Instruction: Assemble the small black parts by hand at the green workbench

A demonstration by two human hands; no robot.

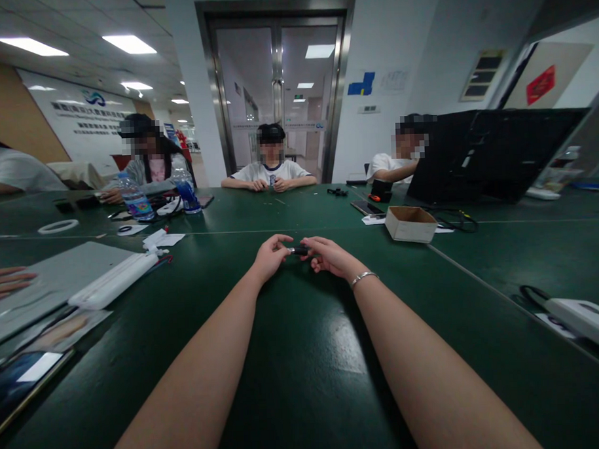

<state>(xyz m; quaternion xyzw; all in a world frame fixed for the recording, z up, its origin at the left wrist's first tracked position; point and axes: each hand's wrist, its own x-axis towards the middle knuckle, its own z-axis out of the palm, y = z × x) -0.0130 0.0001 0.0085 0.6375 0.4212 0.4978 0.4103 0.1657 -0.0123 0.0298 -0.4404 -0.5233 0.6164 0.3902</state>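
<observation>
Both my arms reach out over the dark green table [295, 369]. Between my hands is a small black stick [299, 251] with a silvery left end; its exact kind is too small to tell. My left hand [271, 259] pinches the silvery end between thumb and fingers. From the other side, my right hand [329, 255] holds the black end in its fingertips, and a silver bracelet [364, 278] circles that wrist. The stick is held roughly level, just above the tabletop.
Ahead to the right stand an open cardboard box [410, 226] and a large black monitor [493, 155]. Leftward lie a white pouch [112, 281], a grey laptop [85, 265] with another person's hand [9, 282] on it, and a phone [27, 384]. Several people sit around the table.
</observation>
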